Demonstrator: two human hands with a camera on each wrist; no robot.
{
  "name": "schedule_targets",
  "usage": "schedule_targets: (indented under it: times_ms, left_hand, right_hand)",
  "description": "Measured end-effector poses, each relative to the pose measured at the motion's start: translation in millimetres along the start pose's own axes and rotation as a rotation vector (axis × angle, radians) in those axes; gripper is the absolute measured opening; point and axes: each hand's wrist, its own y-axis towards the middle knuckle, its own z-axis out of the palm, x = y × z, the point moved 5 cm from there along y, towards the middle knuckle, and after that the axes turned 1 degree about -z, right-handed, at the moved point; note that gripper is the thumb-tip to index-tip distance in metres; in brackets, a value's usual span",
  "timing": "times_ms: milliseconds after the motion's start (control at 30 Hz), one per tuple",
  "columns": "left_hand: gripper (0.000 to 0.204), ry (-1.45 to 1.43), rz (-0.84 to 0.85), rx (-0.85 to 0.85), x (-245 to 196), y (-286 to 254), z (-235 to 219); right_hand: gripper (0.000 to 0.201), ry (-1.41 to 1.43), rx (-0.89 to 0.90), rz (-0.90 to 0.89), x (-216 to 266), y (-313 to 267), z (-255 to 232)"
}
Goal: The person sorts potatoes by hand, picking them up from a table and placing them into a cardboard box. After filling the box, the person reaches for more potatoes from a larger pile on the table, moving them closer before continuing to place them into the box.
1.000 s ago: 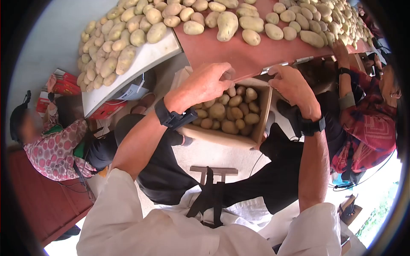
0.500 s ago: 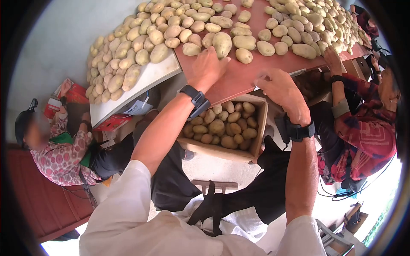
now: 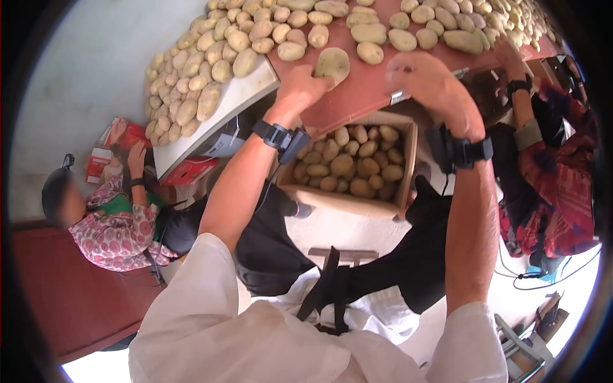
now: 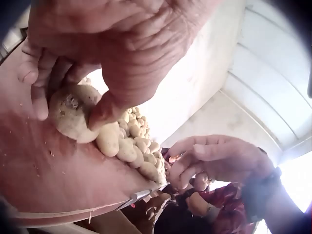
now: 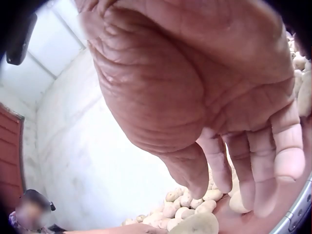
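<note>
My left hand (image 3: 299, 89) grips a large pale potato (image 3: 332, 66) over the red tabletop (image 3: 357, 89). In the left wrist view, thumb and fingers lie on either side of this potato (image 4: 73, 114), which has a dark rough blemish on its end. To the right, my right hand (image 3: 428, 80) hovers by the table's front edge and holds nothing. Its fingers (image 5: 263, 170) hang loosely extended in the right wrist view. Below the table edge, between my legs, stands a cardboard box (image 3: 345, 199) with many smaller potatoes (image 3: 343, 165) in it.
Potatoes are heaped on the white table (image 3: 246, 96) at left and along the back of the red table. A person in a patterned top (image 3: 115, 233) sits at left; another in a red plaid top (image 3: 555, 191) sits at right, one hand at the table edge.
My left hand has moved from above the box to the tabletop and taken hold of the large potato, which is now apart from the others. The right hand has moved forward over the table edge.
</note>
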Motion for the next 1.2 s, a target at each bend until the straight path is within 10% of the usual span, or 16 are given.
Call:
schedule_targets:
  times_ms: [433, 1200]
  left_hand:
    - [0.044, 0.009, 0.29, 0.404, -15.5, -84.9, -20.4]
    - [0.028, 0.388, 0.715, 0.349, -13.0, -116.6, 57.2]
  right_hand:
    - [0.035, -0.098, 0.113, 0.253, 18.6, -3.1, 7.4]
    - [0.025, -0.026, 0.064, 0.144, 32.9, -5.8, -1.1]
